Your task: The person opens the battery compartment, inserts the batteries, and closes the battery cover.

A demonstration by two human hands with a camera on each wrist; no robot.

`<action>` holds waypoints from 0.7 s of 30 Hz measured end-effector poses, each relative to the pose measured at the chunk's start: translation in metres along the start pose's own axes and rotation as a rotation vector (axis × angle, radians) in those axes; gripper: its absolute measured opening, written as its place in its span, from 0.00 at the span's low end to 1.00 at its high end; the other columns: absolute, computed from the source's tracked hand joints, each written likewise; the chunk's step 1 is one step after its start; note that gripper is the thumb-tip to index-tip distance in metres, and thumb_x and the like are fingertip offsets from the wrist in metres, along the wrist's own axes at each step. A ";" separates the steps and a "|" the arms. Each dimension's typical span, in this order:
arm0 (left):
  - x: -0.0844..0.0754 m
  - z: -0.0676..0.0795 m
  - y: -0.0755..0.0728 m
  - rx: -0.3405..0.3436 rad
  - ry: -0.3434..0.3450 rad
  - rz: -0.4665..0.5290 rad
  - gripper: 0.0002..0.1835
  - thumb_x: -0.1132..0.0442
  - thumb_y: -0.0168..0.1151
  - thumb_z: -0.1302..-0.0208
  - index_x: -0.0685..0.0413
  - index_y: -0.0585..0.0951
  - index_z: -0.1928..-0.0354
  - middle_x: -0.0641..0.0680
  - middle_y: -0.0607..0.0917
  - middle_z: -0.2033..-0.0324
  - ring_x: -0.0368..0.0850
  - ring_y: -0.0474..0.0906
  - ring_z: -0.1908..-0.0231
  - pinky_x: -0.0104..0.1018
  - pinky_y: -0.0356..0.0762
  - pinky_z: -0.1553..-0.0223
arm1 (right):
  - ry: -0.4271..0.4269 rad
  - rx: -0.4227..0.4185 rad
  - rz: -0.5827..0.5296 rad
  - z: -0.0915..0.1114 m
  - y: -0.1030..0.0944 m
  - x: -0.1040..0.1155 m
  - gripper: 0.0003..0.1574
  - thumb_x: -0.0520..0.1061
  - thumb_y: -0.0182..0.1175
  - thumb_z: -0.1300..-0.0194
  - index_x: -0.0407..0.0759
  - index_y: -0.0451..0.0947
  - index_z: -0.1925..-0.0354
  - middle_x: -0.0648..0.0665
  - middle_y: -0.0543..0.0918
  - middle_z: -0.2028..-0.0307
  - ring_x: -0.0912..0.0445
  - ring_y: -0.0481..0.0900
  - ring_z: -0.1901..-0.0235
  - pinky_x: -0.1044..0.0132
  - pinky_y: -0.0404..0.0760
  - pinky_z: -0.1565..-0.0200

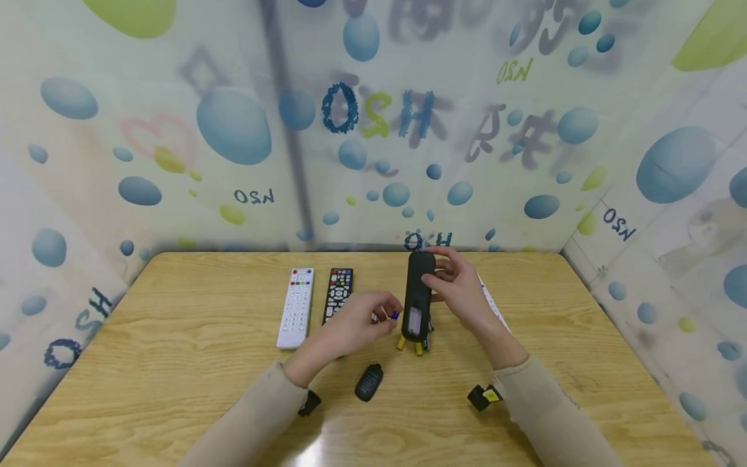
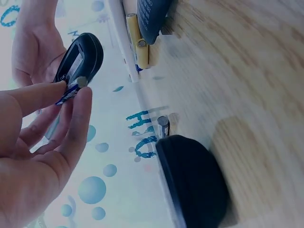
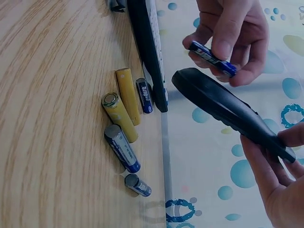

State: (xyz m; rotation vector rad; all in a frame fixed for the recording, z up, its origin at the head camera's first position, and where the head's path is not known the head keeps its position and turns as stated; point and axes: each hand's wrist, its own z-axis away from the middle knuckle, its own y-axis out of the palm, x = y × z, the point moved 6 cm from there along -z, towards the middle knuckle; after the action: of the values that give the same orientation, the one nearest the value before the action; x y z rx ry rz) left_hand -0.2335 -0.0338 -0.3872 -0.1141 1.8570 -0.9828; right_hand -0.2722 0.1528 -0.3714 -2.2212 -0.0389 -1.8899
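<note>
My left hand [image 1: 358,324] pinches a blue battery [image 3: 213,59] between thumb and fingertips. Just to its right, my right hand [image 1: 461,285] holds a black remote control [image 1: 419,279] above the table, its back facing me. Near the remote's lower end is an uncovered battery compartment [image 2: 76,65] with a pale label inside. In the right wrist view the blue battery is close above that end of the remote. Yellow batteries [image 3: 127,97] and blue-and-silver batteries [image 3: 122,148] lie on the table underneath, partly hidden by the remote in the head view.
A white remote [image 1: 296,308] and a black remote with coloured keys [image 1: 338,288] lie at the left, the latter partly behind my left hand. A small black oval piece with printed text [image 1: 369,383] lies in front. Behind my right arm a white object [image 1: 493,301] shows partly.
</note>
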 end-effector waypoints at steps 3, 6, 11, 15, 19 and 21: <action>-0.005 0.001 -0.001 -0.030 0.031 0.014 0.10 0.69 0.66 0.30 0.56 0.83 0.49 0.50 0.86 0.55 0.39 0.82 0.61 0.34 0.82 0.61 | -0.001 0.001 -0.006 0.001 0.001 0.002 0.32 0.33 0.61 0.28 0.40 0.67 0.29 0.30 0.79 0.45 0.39 0.83 0.49 0.48 0.88 0.62; -0.007 0.001 -0.002 -0.051 0.059 0.030 0.11 0.68 0.67 0.30 0.55 0.83 0.48 0.49 0.86 0.54 0.38 0.82 0.60 0.33 0.83 0.60 | -0.002 0.003 -0.018 0.001 0.002 0.003 0.32 0.32 0.61 0.29 0.42 0.69 0.30 0.30 0.79 0.45 0.39 0.83 0.49 0.48 0.88 0.62; -0.010 0.002 -0.002 -0.077 0.092 0.052 0.11 0.69 0.68 0.31 0.54 0.83 0.49 0.49 0.85 0.54 0.38 0.82 0.59 0.32 0.83 0.61 | -0.009 0.014 -0.032 0.001 0.004 0.003 0.32 0.32 0.60 0.28 0.41 0.68 0.30 0.29 0.79 0.44 0.38 0.82 0.48 0.48 0.88 0.62; -0.015 0.002 -0.002 -0.106 0.112 0.050 0.11 0.69 0.69 0.32 0.54 0.83 0.50 0.49 0.85 0.55 0.39 0.82 0.59 0.33 0.83 0.63 | -0.023 0.025 -0.044 0.000 0.005 0.002 0.33 0.31 0.60 0.29 0.37 0.66 0.29 0.27 0.79 0.44 0.37 0.83 0.48 0.47 0.88 0.62; -0.019 0.003 -0.002 -0.129 0.151 0.039 0.11 0.69 0.70 0.33 0.55 0.83 0.51 0.49 0.85 0.56 0.39 0.81 0.59 0.32 0.82 0.64 | -0.027 0.032 -0.050 0.001 0.007 0.003 0.32 0.31 0.60 0.29 0.36 0.66 0.29 0.27 0.79 0.45 0.37 0.83 0.49 0.47 0.88 0.62; -0.022 0.003 -0.001 -0.139 0.174 0.035 0.10 0.70 0.70 0.33 0.56 0.82 0.52 0.50 0.84 0.57 0.40 0.81 0.60 0.31 0.82 0.64 | -0.026 0.035 -0.047 0.001 0.008 0.003 0.32 0.31 0.59 0.29 0.36 0.66 0.29 0.27 0.79 0.45 0.37 0.83 0.49 0.47 0.88 0.62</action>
State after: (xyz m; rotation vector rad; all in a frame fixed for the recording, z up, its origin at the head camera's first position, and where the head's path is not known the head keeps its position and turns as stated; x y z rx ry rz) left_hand -0.2206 -0.0261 -0.3714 -0.0815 2.0801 -0.8612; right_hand -0.2690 0.1447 -0.3700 -2.2409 -0.1292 -1.8695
